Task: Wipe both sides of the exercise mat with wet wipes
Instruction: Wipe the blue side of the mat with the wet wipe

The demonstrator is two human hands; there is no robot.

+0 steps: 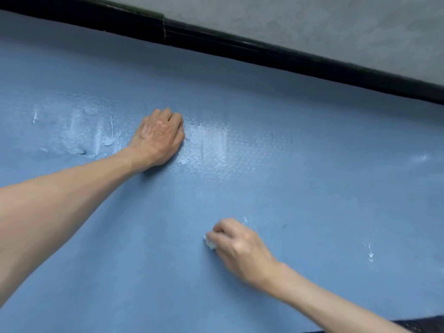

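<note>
Nearest the camera, the left forearm reaches in from the lower left across the blue exercise mat (300,183), which lies flat and fills almost the whole view, its far edge running along a black skirting strip (264,54) below a grey wall (336,25). On the near part of the mat the right hand (237,248) presses a small bunched white wet wipe (209,242) against the surface; its grip is clenched around the wipe, only a corner of which shows past the fingertips. Farther out, the left hand (158,135) rests knuckles-up on the mat with its fingers curled under; whether it is grasping anything I cannot tell, since the palm side is hidden. Shiny wet patches (211,145) lie just beside that hand on both sides, and thin white streaks (370,253) mark the mat to the right, so this face looks partly wiped, with dry-looking areas remaining near the camera and along the wall. Judging by this, the work is mid-way through one side, and the other side is probably yet to come. The main risks: the wipe is so tightly balled that it covers little surface and may leave strips unwiped or shed residue like those white streaks; the bracing hand stands on wet mat and could slip; and leaning weight there could ruck the mat, as a small dent (81,152) to the left suggests.
</note>
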